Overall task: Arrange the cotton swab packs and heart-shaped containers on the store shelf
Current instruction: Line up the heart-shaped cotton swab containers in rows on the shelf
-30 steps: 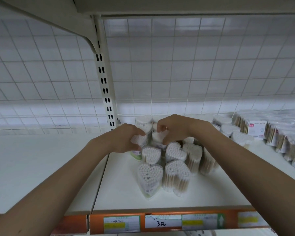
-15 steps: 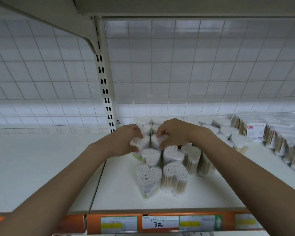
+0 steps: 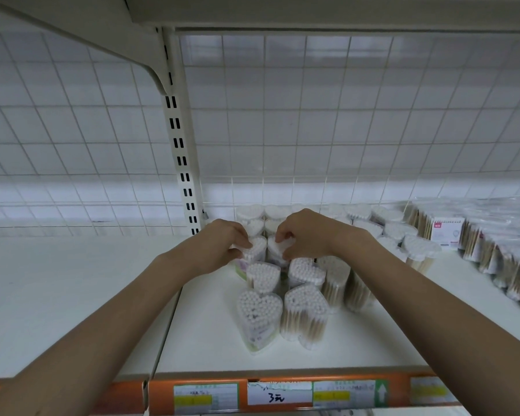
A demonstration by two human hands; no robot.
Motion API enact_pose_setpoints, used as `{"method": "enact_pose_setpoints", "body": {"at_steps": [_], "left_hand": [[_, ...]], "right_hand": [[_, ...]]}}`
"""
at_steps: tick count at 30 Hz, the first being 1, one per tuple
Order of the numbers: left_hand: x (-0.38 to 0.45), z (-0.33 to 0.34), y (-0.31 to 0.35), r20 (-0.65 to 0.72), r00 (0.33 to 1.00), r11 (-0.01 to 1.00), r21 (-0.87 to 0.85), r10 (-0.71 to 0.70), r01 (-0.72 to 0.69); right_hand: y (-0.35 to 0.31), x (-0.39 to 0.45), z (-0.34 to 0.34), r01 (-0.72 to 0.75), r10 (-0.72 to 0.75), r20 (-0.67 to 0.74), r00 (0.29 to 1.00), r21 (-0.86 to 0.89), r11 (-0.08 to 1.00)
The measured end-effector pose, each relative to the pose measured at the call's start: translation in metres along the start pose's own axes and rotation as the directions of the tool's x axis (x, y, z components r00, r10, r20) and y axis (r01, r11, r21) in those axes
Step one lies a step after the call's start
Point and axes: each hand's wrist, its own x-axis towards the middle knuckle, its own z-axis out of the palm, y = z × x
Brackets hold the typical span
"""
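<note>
Fingers (image 3: 278,236) of both hands pinch adjacent far hearts (image 3: 257,246); risk: a nudge topples the tightly packed near hearts (image 3: 260,307).

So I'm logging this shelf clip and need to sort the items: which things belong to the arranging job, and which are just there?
Job:
- clear heart-shaped containers of white cotton swabs, two columns
- left hand and right hand, each gripping one rear container
- clear flat cotton swab packs, right side
- white store shelf

Just there:
- orange price strip with paper labels
- white wire grid backing
- slotted white upright post
</note>
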Motion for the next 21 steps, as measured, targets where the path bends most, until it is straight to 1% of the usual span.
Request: {"method": "enact_pose_setpoints", "body": {"at_steps": [6, 11, 15, 18, 21], "left_hand": [[-0.0001, -0.0008, -0.0054, -0.025, 0.999, 0.998, 0.058, 0.032, -0.03], [-0.0036, 0.001, -0.0059, -0.051, 0.997, 0.997, 0.05, 0.062, -0.059], [-0.0024, 0.0039, -0.0067, -0.061, 0.997, 0.997, 0.06, 0.05, -0.046], [-0.0038, 0.0043, -0.0057, -0.04, 0.998, 0.998, 0.054, 0.043, -0.041], [-0.0087, 0.0036, -0.0035, -0.04, 0.999, 0.999, 0.034, 0.034, -0.033]], "right_hand": [[-0.0008, 0.0009, 0.0, -0.007, 0.007, 0.002, 1.0, -0.003, 1.0], [-0.0012, 0.0009, 0.0007, -0.01, 0.01, 0.003, 1.0, -0.007, 1.0], [-0.0028, 0.0017, -0.0007, -0.024, 0.024, 0.011, 1.0, 0.004, 1.0], [-0.0026, -0.0013, -0.0015, -0.03, 0.03, 0.016, 0.999, 0.009, 1.0], [-0.0002, -0.008, -0.003, -0.022, 0.023, -0.014, 1.0, 0.027, 0.999]]}}
